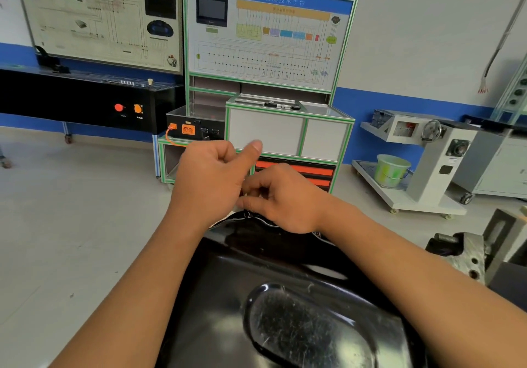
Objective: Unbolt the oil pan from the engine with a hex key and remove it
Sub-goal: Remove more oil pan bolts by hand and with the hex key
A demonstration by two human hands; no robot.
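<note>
The oil pan (pixel 285 310), its long axis running back toward the person, is reached at its far rim just below the right hand's (pixel 288 199) curled fingers (pixel 255 188), the left hand (pixel 211 179) being curled beside; what is pinched cannot be told.

I see my left hand (pixel 211 179) and right hand (pixel 285 199) close together with curled fingers above the far rim of the glossy black oil pan (pixel 285 305), and cannot tell what, if anything, they hold.

Left hand (pixel 211 179) and right hand (pixel 285 199) hide the 12 o'clock rim of the oil pan (pixel 285 296); their grip is unclear. The pan is cropped at 6 o'clock.
</note>
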